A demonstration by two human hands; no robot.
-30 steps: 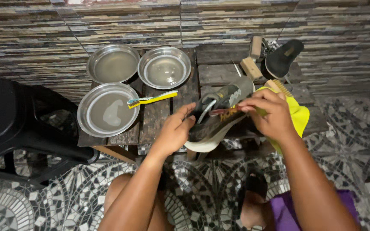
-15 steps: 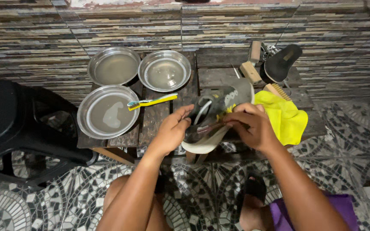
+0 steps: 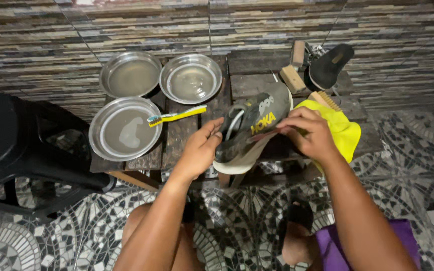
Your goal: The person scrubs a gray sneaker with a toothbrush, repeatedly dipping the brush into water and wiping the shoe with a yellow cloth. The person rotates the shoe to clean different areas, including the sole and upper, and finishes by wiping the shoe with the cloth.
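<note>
A grey and black running shoe (image 3: 249,125) with a pale sole is tipped on its side over the wooden pallet table (image 3: 177,138). My left hand (image 3: 201,149) grips its heel end. My right hand (image 3: 307,131) holds its upper edge near the tongue. A yellow cloth (image 3: 345,131) lies under and behind my right hand. A yellow and white toothbrush (image 3: 177,115) rests with its head on the rim of the near metal bowl (image 3: 125,128).
Two more metal bowls (image 3: 130,74) (image 3: 191,78) with water sit at the back. A second shoe (image 3: 330,65), sole up, and wooden brushes (image 3: 295,65) lie at the back right. A black stool (image 3: 21,150) stands left. A purple cloth (image 3: 335,246) lies by my knee.
The shoe has been turned from nearly flat onto its side, so its lettered flank faces up. My right hand slid off the top of the shoe to its edge.
</note>
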